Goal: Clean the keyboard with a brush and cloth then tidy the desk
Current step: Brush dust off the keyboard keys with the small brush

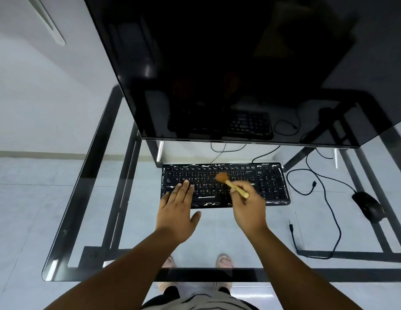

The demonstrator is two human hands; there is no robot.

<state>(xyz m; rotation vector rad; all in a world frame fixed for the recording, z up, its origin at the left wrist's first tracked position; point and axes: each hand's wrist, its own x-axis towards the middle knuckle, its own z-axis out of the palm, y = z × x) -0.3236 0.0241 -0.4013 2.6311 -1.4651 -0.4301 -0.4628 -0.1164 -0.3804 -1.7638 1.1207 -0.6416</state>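
While the keyboard (225,185) lies crosswise on the glass table (94,198) just ahead of both hands, I keep my right hand (248,208) clenched on the brush (230,183), bristles mid-keys; my left hand (177,211) rests flat and released on its left end.

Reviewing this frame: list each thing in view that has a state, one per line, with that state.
Black keyboard: flat on the glass desk, white streaks on its edges.
Wooden-handled brush: gripped, bristles on the middle keys.
Right hand: closed on the brush handle.
Left hand: open, fingertips resting on the keyboard's left keys.
Large black monitor: screen dark.
Black mouse: lying untouched right of the keyboard.
Glass desk: transparent, floor visible below.
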